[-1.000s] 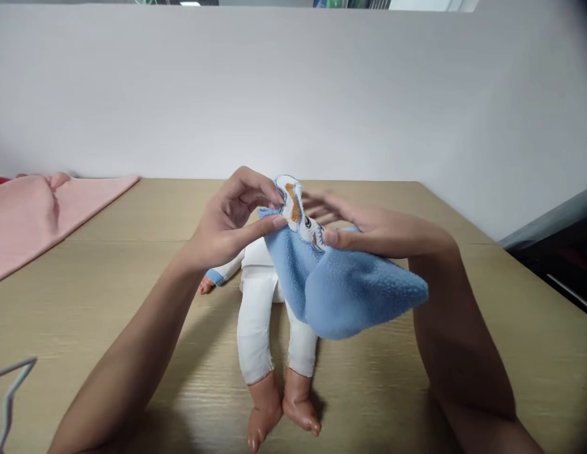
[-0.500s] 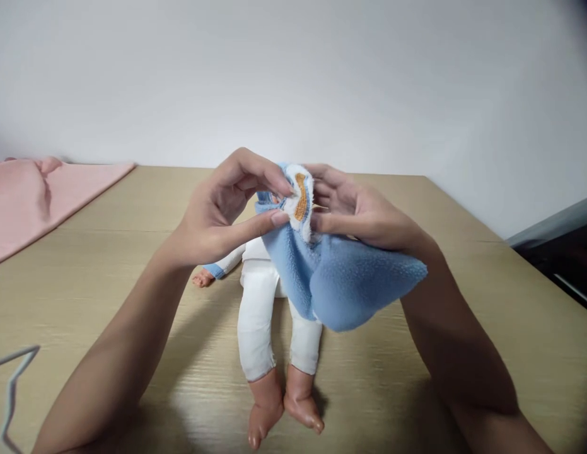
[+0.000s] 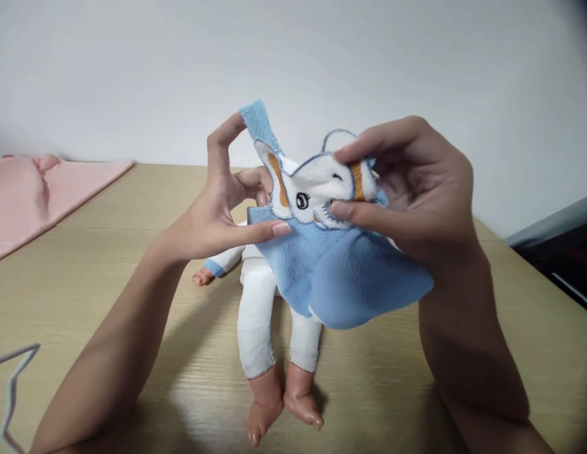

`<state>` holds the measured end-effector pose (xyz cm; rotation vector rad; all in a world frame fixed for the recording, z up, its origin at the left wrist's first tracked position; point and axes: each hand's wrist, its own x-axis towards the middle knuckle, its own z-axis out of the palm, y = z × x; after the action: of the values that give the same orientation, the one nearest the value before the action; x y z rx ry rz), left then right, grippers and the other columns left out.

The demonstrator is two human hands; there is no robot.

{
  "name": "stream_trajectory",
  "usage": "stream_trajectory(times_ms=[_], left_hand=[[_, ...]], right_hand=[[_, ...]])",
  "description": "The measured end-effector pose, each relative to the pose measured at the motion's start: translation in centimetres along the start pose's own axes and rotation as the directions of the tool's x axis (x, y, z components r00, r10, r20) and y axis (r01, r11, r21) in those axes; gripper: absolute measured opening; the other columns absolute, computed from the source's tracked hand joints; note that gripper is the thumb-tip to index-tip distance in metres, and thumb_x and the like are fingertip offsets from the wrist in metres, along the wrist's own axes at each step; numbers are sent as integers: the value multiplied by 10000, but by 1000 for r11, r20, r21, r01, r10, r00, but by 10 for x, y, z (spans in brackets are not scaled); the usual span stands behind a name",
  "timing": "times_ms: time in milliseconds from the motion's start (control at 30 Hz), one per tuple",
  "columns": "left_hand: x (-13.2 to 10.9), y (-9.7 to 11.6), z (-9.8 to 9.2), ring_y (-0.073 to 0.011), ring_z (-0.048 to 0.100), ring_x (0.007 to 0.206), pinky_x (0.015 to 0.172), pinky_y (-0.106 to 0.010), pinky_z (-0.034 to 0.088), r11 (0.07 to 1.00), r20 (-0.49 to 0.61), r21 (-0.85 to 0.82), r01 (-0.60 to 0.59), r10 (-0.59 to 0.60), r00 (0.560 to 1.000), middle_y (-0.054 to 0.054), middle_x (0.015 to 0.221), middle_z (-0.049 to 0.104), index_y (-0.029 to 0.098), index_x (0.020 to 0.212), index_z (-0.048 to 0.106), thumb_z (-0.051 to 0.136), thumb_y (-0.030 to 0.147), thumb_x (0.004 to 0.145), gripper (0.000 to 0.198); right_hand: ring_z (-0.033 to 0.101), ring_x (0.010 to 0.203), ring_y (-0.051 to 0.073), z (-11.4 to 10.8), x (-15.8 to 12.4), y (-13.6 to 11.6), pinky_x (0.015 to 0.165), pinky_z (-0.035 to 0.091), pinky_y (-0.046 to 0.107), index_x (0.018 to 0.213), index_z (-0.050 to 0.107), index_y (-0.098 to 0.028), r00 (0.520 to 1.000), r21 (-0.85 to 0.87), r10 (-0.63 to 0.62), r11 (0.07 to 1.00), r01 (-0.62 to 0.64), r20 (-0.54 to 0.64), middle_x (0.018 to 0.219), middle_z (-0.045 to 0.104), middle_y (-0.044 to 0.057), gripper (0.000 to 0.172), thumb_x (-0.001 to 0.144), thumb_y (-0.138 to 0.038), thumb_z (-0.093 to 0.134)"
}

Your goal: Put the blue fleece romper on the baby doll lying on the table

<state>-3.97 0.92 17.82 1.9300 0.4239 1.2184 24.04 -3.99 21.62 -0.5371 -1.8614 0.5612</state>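
A soft blue fleece cloth (image 3: 364,277), shaped much like a baby's bib, is held up between my hands. A white animal face (image 3: 316,189) with stitched eyes and orange patches is sewn on it. My left hand (image 3: 217,208) grips its left side, thumb in front and fingers behind; a narrow blue strap (image 3: 261,120) rises at the raised index finger. My right hand (image 3: 411,183) pinches the face's right side between thumb and fingers. Below and behind lies a doll (image 3: 258,321) on its back, in white clothes with a blue cuff and bare feet; its head and upper body are hidden.
The doll rests on a light wooden table (image 3: 132,302). A pink cloth (image 3: 47,195) is spread at the far left. A bent, thin grey-white piece (image 3: 14,384) shows at the lower left. Behind stands a plain wall (image 3: 180,75); a dark object (image 3: 562,252) is beyond the right edge.
The bunched cloth has been spread apart, so the animal face and strap now show. My right hand has moved up and right; my left index finger has lifted.
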Motion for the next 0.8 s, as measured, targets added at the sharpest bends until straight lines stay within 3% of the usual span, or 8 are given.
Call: stream_trajectory(times_ms=[100, 233, 333, 400, 500, 600, 667, 800], left_hand=[[2, -7, 1, -190, 726, 1068, 930, -365, 564, 997, -37, 45, -64, 66, 997, 37, 1149, 731, 371, 1541, 377, 1095, 413, 805, 1029], [4, -11, -5, -285, 561, 1450, 1107, -416, 536, 952, -186, 251, -175, 225, 956, -64, 1598, 568, 341, 1438, 458, 1162, 489, 649, 1067], [4, -5, -8, -372, 428, 1617, 1276, -513, 463, 944, -63, 246, -220, 243, 968, -59, 1782, 433, 397, 1584, 452, 1177, 524, 573, 1251], [2, 1, -8, -368, 513, 1574, 1266, -502, 492, 957, 61, 192, -218, 210, 976, -35, 1715, 543, 453, 1623, 521, 1147, 444, 661, 1148], [-4, 8, -5, -341, 695, 1371, 1125, -449, 588, 971, 165, 178, -161, 132, 977, -46, 1437, 745, 431, 1470, 733, 1054, 299, 820, 736], [-11, 10, -3, -331, 755, 1222, 1039, -436, 613, 977, 145, 184, -109, 83, 986, -62, 1258, 799, 370, 1304, 800, 1024, 294, 860, 503], [-14, 10, -4, -318, 769, 1108, 985, -432, 621, 977, 110, 184, -105, 85, 990, -65, 1175, 805, 351, 1247, 804, 1026, 330, 854, 452], [-16, 7, -6, -296, 766, 985, 914, -420, 628, 968, 95, 195, -156, 140, 986, -48, 1140, 810, 378, 1267, 789, 981, 359, 892, 422]], right_hand=[[720, 1092, 309, -2, -1, -7, 915, 664, 461, 1162, 833, -395, 999, -42, -19, 999, 21, 48, 1260, 808, 19, 403, 858, -163, 960], [703, 1022, 300, 2, -1, -12, 864, 627, 473, 1117, 834, -402, 999, -44, -28, 999, 30, 26, 1206, 815, 9, 354, 870, -181, 957], [707, 933, 285, 4, -1, -14, 810, 624, 472, 1093, 845, -427, 998, -5, -67, 998, 67, 17, 1147, 823, -10, 286, 880, -290, 979], [715, 922, 292, 2, -1, -14, 811, 638, 484, 1097, 847, -439, 995, -7, -57, 998, 58, 80, 1124, 825, -8, 302, 861, -325, 997], [718, 941, 304, -5, -2, -14, 834, 648, 500, 1144, 837, -429, 987, -49, -70, 996, 78, 141, 1115, 812, 17, 335, 868, -314, 988], [718, 1030, 325, -9, -2, -15, 903, 663, 516, 1223, 799, -402, 988, -95, -65, 992, 78, 137, 1194, 778, 53, 401, 872, -368, 990], [702, 1174, 339, -11, -1, -16, 1032, 654, 514, 1315, 760, -414, 992, -101, -26, 994, 38, 121, 1329, 733, 55, 573, 815, -431, 1039], [547, 1528, 321, -15, 2, -7, 1321, 486, 449, 1540, 641, -447, 974, 4, 16, 1000, -17, 226, 1668, 550, 8, 907, 755, -442, 1094]])
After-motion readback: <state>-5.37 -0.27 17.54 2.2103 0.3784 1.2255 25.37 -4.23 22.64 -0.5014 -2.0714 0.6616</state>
